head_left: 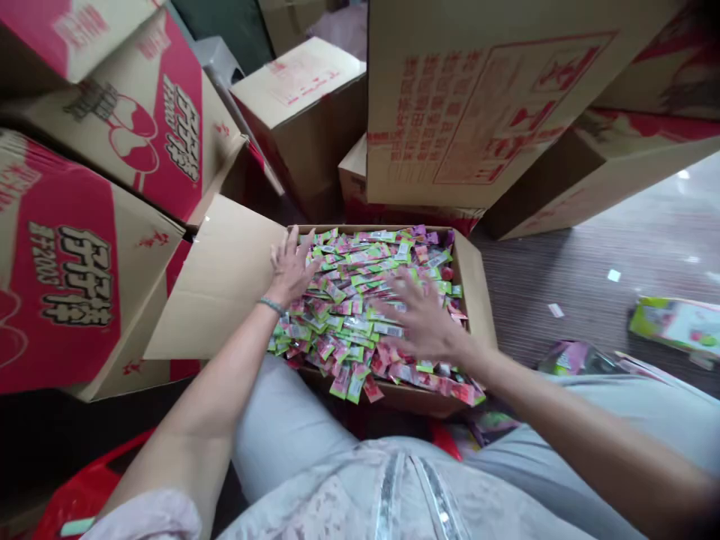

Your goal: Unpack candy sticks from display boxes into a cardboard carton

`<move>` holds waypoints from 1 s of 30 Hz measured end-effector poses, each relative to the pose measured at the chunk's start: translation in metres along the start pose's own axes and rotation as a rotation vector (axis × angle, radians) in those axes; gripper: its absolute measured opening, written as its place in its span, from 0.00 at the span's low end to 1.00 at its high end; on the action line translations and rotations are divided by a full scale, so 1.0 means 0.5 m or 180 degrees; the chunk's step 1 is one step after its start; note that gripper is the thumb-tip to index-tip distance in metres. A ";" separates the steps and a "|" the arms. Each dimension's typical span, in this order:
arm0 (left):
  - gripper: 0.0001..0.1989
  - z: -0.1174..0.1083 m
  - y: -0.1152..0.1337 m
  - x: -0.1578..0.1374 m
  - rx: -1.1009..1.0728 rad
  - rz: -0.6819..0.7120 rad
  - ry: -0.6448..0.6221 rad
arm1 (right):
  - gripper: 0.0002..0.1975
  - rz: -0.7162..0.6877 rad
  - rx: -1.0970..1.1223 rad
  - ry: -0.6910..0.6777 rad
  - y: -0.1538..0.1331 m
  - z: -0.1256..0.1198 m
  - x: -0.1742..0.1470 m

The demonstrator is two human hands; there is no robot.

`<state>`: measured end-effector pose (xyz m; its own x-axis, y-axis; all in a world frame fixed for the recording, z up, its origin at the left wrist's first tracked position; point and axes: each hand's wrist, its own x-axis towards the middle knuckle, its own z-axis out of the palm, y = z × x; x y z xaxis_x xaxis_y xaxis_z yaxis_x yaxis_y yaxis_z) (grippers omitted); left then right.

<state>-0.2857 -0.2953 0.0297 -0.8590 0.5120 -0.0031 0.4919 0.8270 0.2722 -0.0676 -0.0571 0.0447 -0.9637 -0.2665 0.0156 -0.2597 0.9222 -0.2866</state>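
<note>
An open cardboard box (pixel 475 289) between my legs is heaped to the rim with small wrapped candy packets (pixel 352 289) in pink, green and some purple. Several packets spill over its near edge. My left hand (pixel 293 264), with a bracelet at the wrist, has its fingers spread at the left side of the heap, beside the raised left flap (pixel 219 281). Over the right half of the packets is my right hand (pixel 421 319), fingers apart and slightly blurred. I see nothing held in either hand.
Printed red-and-brown cartons (pixel 61 262) are stacked on the left. More cartons (pixel 450 112) stand just behind the box and to the right. Scraps and a flat green-and-white package (pixel 678 322) lie on the floor at right. A red plastic bag (pixel 73 487) is at lower left.
</note>
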 end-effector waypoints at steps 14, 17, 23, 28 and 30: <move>0.40 0.173 0.048 -0.249 0.0320 -0.1405 0.0672 | 0.19 -0.1344 -0.0037 -0.0690 -0.053 0.179 -0.003; 0.41 0.205 0.055 -0.233 0.0271 -0.1472 0.0722 | 0.18 -0.1142 -0.0016 -0.1009 -0.017 0.202 -0.005; 0.41 0.218 0.040 -0.215 0.0263 -0.1546 0.0600 | 0.18 -0.1290 -0.0110 -0.1012 -0.030 0.221 0.019; 0.39 0.157 0.023 -0.224 -0.0267 -0.1607 0.0129 | 0.21 -0.1235 -0.0190 -0.0651 -0.090 0.110 -0.018; 0.40 0.116 0.019 -0.250 -0.0508 -0.1459 0.0138 | 0.20 -0.0904 -0.0048 -0.0247 -0.100 0.071 -0.061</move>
<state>-0.1657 -0.3380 -0.0233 -0.9889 0.0905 -0.1181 0.0367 0.9173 0.3964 -0.0228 -0.1051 0.0243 -0.8449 -0.5346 0.0197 -0.5197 0.8115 -0.2670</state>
